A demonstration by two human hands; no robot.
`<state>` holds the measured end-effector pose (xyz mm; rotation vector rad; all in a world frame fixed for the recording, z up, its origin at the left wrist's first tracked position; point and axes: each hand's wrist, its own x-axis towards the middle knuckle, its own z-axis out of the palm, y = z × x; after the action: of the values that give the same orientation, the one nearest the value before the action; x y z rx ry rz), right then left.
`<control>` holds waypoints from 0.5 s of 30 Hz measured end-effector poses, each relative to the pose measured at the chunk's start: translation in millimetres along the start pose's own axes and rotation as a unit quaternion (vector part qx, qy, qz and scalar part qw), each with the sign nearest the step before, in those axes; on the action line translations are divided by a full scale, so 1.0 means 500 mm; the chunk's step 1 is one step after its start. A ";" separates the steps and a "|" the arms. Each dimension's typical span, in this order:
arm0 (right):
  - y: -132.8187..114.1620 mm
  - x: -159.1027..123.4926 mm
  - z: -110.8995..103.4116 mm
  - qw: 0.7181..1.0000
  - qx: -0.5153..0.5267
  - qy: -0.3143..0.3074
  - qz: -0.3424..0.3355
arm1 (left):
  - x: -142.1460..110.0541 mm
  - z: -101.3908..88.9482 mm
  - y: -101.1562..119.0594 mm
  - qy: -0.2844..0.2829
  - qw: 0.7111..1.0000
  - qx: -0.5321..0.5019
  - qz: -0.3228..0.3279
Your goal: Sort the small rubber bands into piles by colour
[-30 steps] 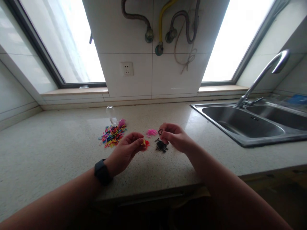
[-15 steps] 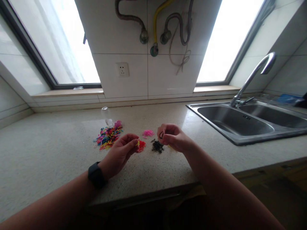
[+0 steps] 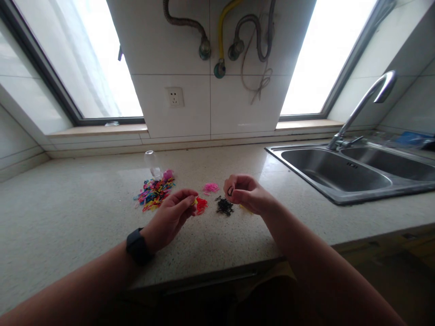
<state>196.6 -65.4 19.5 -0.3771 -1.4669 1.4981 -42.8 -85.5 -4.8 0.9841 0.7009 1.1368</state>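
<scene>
My left hand point(image 3: 175, 213), wearing a dark watch, is closed in a pinch on a yellow rubber band point(image 3: 195, 202). Just beyond its fingertips lies a pile of red rubber bands point(image 3: 201, 206). My right hand point(image 3: 245, 192) pinches a black rubber band point(image 3: 230, 191) above and to the right of a pile of black rubber bands point(image 3: 224, 206). Pink rubber bands point(image 3: 210, 187) form a small heap between the hands, farther back. Some yellow rubber bands point(image 3: 245, 208) are partly hidden under my right hand. A mixed-colour pile of rubber bands point(image 3: 154, 192) lies left of my left hand.
Behind the mixed pile is a clear plastic bottle point(image 3: 152, 163) beside a pink lid-like piece point(image 3: 168, 174). A double steel sink point(image 3: 335, 197) with a tap point(image 3: 360, 102) is set into the counter point(image 3: 84, 203) at right. Hoses point(image 3: 220, 36) hang on the tiled wall.
The view has shifted slightly. Both hands stay almost in place, still pinching the yellow and black rubber bands; the yellow band shows a little less at my left fingertips.
</scene>
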 end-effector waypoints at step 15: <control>-0.017 -0.007 -0.038 0.904 -0.426 -0.004 0.035 | -0.001 -0.006 0.001 -0.004 1.000 0.013 0.001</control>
<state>216.8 -58.7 21.4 -0.9449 -2.0829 0.8233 -45.8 -84.9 -5.5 1.0105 0.7108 1.1278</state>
